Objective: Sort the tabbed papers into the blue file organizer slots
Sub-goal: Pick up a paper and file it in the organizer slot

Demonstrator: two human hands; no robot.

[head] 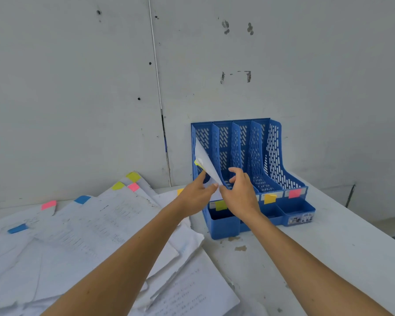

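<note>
From my end of the feed I saw both hands up at the organizer, which stood on the table with its back against the wall. One sheet stood in the leftmost slot, tilted, its top corner leaning on the organizer's left side wall and its lower end not yet down in the slot. A yellow-green tab stuck out from its left edge. The left hand pinched the sheet's lower part between thumb and curled fingers. The right hand was just beside it, thumbs nearly touching, and gripped the same lower edge with its thumb; its other fingers were curled over the second slot, and I could not tell how many of them touched paper. On the organizer's front strip I saw a green label under the leftmost slot, an orange label and a pink label farther right; the right wrist hid the strip between. The pile of other papers lay spread over the left of the table, overlapping loosely, well apart from the slots, with pink, blue and yellow tabs showing along their far edges.
</note>
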